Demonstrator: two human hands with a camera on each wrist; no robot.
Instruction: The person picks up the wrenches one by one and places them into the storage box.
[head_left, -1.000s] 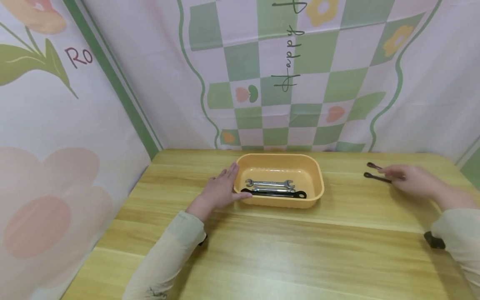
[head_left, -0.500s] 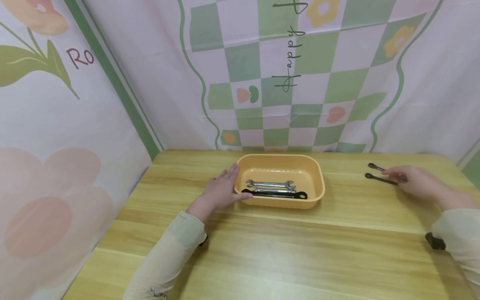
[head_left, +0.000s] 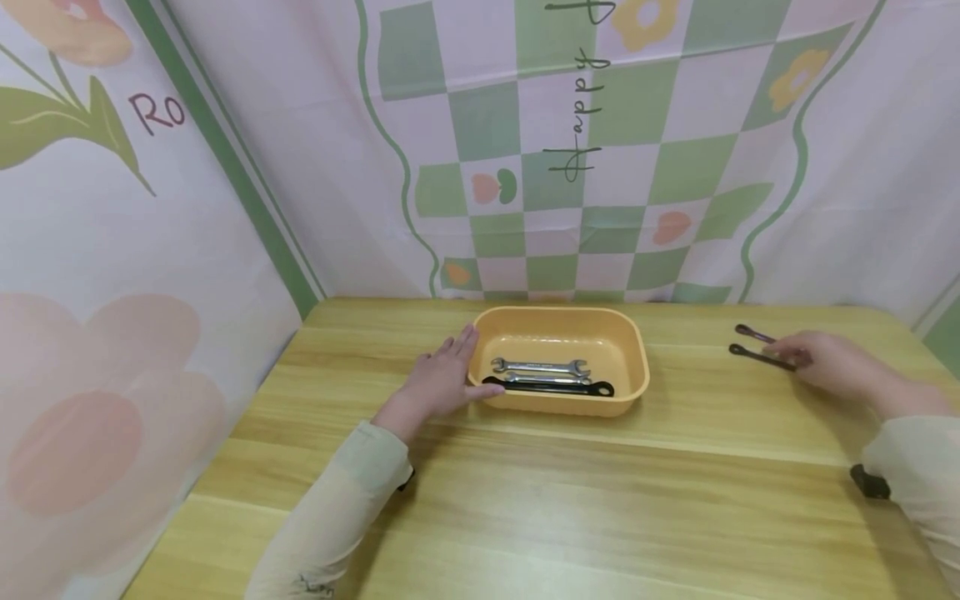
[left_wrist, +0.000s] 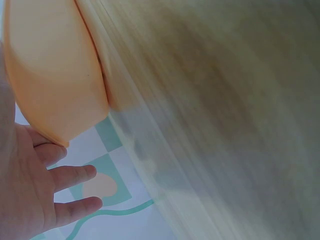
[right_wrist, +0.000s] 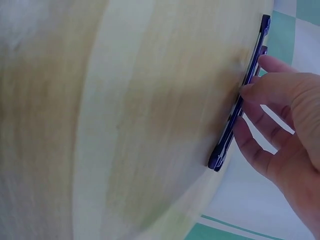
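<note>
Pinching a dark wrench (head_left: 759, 357) at its nine o'clock, the right hand (head_left: 832, 362) partly hides a second wrench (head_left: 759, 335), while the left hand (head_left: 441, 375) rests straight-fingered against the nine-o'clock end of the yellow basin (head_left: 562, 405).

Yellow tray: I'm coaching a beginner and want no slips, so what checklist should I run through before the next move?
1. Yellow tray upright on the table: ok.
2. Left grip touching the tray's left end: ok.
3. Room inside: ok; two silver wrenches and a black wrench lie along the near side, leaving floor bare beyond them.
4. Right grip on the nearer dark wrench: ok, contact shows in the right wrist view.
5. Farther dark wrench free of that grip: cannot tell.
6. Both dark wrenches in the tray: not ok; they are outside, to its right.
</note>
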